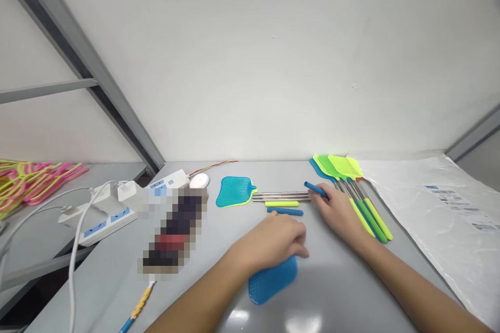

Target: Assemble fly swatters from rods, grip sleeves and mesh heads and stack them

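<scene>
My left hand (275, 239) is closed, its fingers curled around the neck end of a blue fly swatter head (273, 282); the grip itself is hidden under the hand. The blue mesh sticks out below my wrist. Between thumb and fingers, my right hand (338, 213) pinches a blue handle tube (315, 189). Close by its thumb lie several thin metal rods (279, 196). In front of the rods are a yellow-green handle tube (282, 204) and another blue handle tube (287, 212). Left of them rests a teal swatter head (234, 191) with a yellow-green edge beneath.
Assembled fly swatters (344, 167) lie fanned out beyond my right forearm. White plastic packaging (441, 208) covers the table's right side. On the left are a blurred-out dark object (175, 231), power strips (105, 226) with cables, a white round object (199, 181) and pink-yellow items (39, 182).
</scene>
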### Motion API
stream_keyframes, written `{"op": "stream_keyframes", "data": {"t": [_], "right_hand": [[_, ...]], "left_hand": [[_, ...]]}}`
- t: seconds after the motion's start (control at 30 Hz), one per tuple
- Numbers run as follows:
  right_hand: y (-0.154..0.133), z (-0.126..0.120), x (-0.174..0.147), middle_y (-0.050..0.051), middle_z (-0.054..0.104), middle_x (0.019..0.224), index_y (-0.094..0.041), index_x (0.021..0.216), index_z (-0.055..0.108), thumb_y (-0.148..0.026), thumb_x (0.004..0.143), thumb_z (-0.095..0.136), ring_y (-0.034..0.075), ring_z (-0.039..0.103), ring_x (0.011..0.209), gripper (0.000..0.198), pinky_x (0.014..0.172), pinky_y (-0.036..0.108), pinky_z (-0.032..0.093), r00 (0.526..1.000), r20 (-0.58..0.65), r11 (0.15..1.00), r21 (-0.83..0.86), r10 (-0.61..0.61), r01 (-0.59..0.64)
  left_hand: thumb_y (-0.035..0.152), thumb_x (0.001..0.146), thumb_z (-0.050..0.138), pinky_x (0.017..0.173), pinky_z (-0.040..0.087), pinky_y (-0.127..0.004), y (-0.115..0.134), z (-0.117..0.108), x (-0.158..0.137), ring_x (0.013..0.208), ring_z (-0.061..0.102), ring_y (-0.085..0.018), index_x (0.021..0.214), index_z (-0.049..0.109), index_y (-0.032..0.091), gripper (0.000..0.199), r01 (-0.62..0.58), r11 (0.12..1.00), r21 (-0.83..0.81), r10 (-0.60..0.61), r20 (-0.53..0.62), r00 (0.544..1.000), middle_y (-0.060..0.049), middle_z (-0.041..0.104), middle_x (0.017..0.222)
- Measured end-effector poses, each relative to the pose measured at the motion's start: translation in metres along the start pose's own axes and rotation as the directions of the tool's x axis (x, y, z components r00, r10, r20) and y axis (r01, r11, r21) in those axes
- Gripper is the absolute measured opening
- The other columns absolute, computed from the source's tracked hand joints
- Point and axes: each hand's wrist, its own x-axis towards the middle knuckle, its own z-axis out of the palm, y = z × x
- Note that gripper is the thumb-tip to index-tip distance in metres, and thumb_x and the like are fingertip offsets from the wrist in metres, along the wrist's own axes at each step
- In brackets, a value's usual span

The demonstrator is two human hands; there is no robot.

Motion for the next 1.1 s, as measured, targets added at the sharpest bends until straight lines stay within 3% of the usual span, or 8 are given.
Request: {"op": "stream_keyframes", "data": {"t": [0.1, 0.27, 0.47, 0.7, 0.93, 1.1], "right_hand": [[0.002, -0.002, 0.018, 0.002, 0.068, 0.082, -0.021, 0.090, 0.066, -0.035, 0.088, 0.046, 0.018, 0.059, 0.075, 0.024, 0.065, 0.027, 0.039, 0.997, 0.071, 0.998, -0.042, -0.042, 0.045], [-0.012, 0.010, 0.058, 0.002, 0.068, 0.070, -0.020, 0.082, 0.071, -0.040, 0.084, 0.051, 0.017, 0.056, 0.063, 0.028, 0.058, 0.026, 0.035, 0.963, 0.251, 0.991, -0.063, -0.098, 0.118], [-0.038, 0.033, 0.085, 0.002, 0.069, 0.070, -0.020, 0.083, 0.075, -0.044, 0.078, 0.060, 0.016, 0.056, 0.064, 0.029, 0.057, 0.025, 0.037, 0.869, 0.458, 0.967, -0.066, -0.189, 0.246], [-0.050, 0.033, 0.094, 0.001, 0.070, 0.072, -0.023, 0.086, 0.074, -0.044, 0.076, 0.061, 0.016, 0.057, 0.064, 0.027, 0.057, 0.024, 0.035, 0.778, 0.591, 0.898, -0.195, -0.213, 0.394], [-0.061, 0.037, 0.095, 0.006, 0.067, 0.064, -0.019, 0.070, 0.067, -0.025, 0.072, 0.056, 0.020, 0.058, 0.062, 0.012, 0.072, 0.031, 0.034, 0.790, 0.554, 0.759, -0.386, -0.263, 0.524], [-0.057, 0.015, 0.088, 0.005, 0.062, 0.060, -0.016, 0.088, 0.061, -0.026, 0.078, 0.050, 0.022, 0.055, 0.063, 0.018, 0.075, 0.035, 0.034, 0.885, 0.373, 0.738, -0.507, -0.278, 0.445]], "left_hand": [[0.038, 0.088, 0.058, 0.075, 0.037, -0.029, 0.006, 0.016, 0.006, 0.086, 0.057, -0.019, 0.080, 0.060, 0.020, 0.019, -0.074, 0.996, 0.043, 0.074, -0.003, 0.997, 0.000, 0.064, 0.083], [0.037, 0.095, 0.044, 0.075, 0.036, -0.031, 0.014, 0.032, 0.013, 0.085, 0.053, -0.019, 0.085, 0.060, 0.019, 0.026, -0.143, 0.977, 0.156, 0.156, -0.074, 0.985, -0.002, 0.063, 0.084], [0.037, 0.094, 0.045, 0.072, 0.034, -0.032, 0.010, 0.041, 0.015, 0.086, 0.051, -0.019, 0.086, 0.059, 0.019, 0.025, -0.171, 0.945, 0.279, 0.219, -0.151, 0.964, -0.003, 0.060, 0.085], [0.034, 0.094, 0.042, 0.066, 0.029, -0.031, -0.001, 0.039, 0.018, 0.082, 0.050, -0.019, 0.083, 0.058, 0.018, 0.025, -0.155, 0.911, 0.382, 0.253, -0.221, 0.942, -0.004, 0.058, 0.082], [0.033, 0.093, 0.043, 0.064, 0.030, -0.032, -0.011, 0.039, 0.021, 0.080, 0.050, -0.019, 0.081, 0.058, 0.018, 0.025, -0.135, 0.902, 0.411, 0.259, -0.265, 0.929, -0.004, 0.057, 0.081], [0.031, 0.093, 0.042, 0.068, 0.035, -0.032, -0.017, 0.035, 0.022, 0.079, 0.050, -0.019, 0.081, 0.058, 0.017, 0.024, -0.101, 0.907, 0.410, 0.227, -0.273, 0.935, -0.005, 0.055, 0.080]]}}
